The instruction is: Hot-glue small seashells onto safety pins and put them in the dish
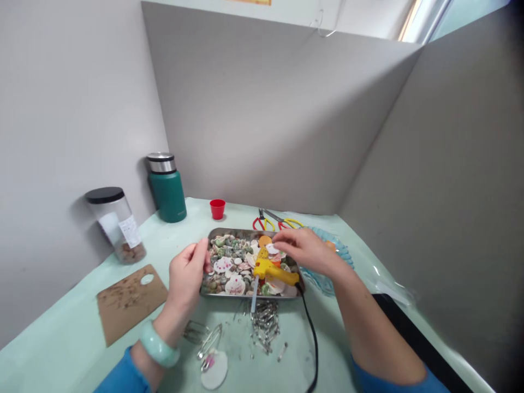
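Left hand (187, 273) curled at the metal tray (233, 296), perhaps steadying it; right hand (305, 248) bent over shells (235, 285), both grips unclear; glue gun (273, 270) lay across, presumably for easy reach!

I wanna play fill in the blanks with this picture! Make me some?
1. The glue gun has a ____ body.
2. The small cup beyond the tray is ____.
3. The lid of the clear jar is ____.
4. The hand with the bracelet is the person's ____ one.

Missing words: yellow, red, black, left.
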`<state>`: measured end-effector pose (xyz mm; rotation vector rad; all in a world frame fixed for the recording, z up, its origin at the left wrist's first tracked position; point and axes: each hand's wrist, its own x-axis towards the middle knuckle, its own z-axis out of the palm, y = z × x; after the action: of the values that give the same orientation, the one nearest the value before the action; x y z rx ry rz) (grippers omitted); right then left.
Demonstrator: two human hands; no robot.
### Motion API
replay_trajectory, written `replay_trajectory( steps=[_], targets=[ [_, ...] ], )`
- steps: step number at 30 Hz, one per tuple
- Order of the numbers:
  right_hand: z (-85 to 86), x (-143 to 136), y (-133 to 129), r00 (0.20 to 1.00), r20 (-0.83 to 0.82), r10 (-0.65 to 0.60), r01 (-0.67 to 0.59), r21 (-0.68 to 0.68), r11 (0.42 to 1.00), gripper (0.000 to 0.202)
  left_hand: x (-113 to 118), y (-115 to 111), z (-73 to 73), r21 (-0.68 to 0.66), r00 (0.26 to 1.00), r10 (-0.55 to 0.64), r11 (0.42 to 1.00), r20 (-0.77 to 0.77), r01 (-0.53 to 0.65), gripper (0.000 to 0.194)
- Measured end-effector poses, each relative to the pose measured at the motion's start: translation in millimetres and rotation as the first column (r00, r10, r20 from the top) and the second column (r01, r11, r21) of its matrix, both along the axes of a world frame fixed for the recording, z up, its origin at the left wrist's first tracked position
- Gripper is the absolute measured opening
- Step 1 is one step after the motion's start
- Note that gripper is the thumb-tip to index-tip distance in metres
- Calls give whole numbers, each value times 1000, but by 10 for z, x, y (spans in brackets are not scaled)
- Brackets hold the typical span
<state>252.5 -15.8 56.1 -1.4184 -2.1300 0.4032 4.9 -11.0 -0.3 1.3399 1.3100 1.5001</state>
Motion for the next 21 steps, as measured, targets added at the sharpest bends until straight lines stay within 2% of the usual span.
replay_trajectory(
  steps=[2, 5, 9, 11, 13, 14, 15, 18, 21],
  targets=[
    [-12, -118, -44, 995, 14, 100, -99, -61, 993, 16, -31, 7, 4, 8, 995, 60, 998, -79, -59, 36],
    [-16, -189, -71, 991, 64, 121, -117, -65, 991, 15, -62, 28, 8, 40, 975, 88, 996, -206, -81, 34],
    [46, -159, -105, 996, 52, 76, -75, -25, 997, 15, -70, 64, 26, 130, 935, -33, 988, -352, 84, 20],
    [99, -129, -139, 998, 6, 60, -59, -20, 998, 17, -71, 87, 40, 159, 835, -71, 970, -545, 186, 19],
    [147, -102, -174, 998, -36, 59, -59, -10, 998, 18, -64, 115, 52, 116, 633, -80, 958, -770, 263, 21],
    [165, -90, -191, 997, -51, 59, -59, 1, 998, 18, -55, 131, 55, 75, 519, -87, 956, -851, 282, 22],
    [181, -79, -206, 996, -61, 58, -57, 17, 998, 18, -41, 148, 55, 37, 437, -99, 956, -894, 292, 23],
    [216, -56, -248, 997, -52, 55, -52, 65, 997, 18, 23, 203, 34, -22, 335, -130, 951, -933, 308, 34],
    [248, -42, -298, 998, -36, 53, -49, 101, 994, 18, 83, 247, 1, -64, 284, -153, 952, -947, 299, 42]
  ],
)
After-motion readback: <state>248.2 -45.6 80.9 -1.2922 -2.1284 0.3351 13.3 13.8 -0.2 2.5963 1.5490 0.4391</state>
